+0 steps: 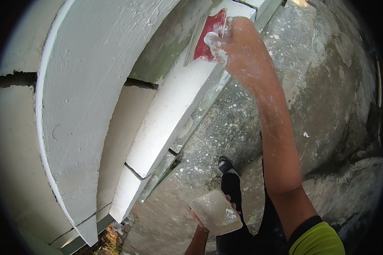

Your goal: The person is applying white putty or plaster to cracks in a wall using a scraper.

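My right hand (237, 47), dusted with white, is closed on a putty knife (210, 35) with a red grip and a wide flat blade. Its blade rests against the upper part of a white-coated ledge (174, 106). Low in the view, my left hand (198, 219) grips a pale, rounded rectangular tub (216, 211) from below and behind. Smears mark the tub's surface; whether it holds anything cannot be made out. Several fingertips show along its edges.
A curved grey-white wall face (85, 93) runs along the left. Dark gaps (141, 83) break the wall and ledge. Right of the ledge lies rough, paint-spotted rock-like ground (238, 123). My dark shoe (228, 165) stands on it. Dry leaves (108, 240) lie at the lower left.
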Available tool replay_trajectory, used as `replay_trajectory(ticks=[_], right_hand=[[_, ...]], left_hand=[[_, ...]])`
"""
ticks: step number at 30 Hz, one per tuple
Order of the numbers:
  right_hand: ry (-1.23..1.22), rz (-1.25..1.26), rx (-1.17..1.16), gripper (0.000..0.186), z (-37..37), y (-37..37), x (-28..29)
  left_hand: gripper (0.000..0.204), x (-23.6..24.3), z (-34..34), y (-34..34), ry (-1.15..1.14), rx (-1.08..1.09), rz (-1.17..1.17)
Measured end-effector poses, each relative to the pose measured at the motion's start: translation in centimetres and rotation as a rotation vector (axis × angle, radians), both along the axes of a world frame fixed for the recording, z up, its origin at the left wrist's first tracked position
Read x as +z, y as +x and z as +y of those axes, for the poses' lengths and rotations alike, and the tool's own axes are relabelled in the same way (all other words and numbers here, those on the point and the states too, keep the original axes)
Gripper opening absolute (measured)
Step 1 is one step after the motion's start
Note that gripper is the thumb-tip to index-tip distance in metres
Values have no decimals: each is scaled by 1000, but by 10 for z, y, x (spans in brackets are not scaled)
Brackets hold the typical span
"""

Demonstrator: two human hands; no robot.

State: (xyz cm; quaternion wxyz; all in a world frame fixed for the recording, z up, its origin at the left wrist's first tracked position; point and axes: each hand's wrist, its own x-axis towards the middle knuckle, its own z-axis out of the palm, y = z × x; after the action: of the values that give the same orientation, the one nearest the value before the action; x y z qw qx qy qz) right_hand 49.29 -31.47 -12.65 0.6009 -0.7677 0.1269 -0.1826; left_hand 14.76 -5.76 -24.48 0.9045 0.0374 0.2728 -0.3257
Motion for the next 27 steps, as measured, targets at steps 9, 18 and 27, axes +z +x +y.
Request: replay_trajectory(ticks=[9, 18, 27], right_hand=[[147, -57, 168, 17, 43, -24, 12], [-179, -320, 40, 44, 136, -11, -35], [-96, -397, -389, 29, 6, 14, -51]], left_hand=[[113, 5, 2, 4, 1, 46, -34], [115, -1, 12, -7, -14, 54, 16], [114, 3, 2, -10, -38, 68, -36]])
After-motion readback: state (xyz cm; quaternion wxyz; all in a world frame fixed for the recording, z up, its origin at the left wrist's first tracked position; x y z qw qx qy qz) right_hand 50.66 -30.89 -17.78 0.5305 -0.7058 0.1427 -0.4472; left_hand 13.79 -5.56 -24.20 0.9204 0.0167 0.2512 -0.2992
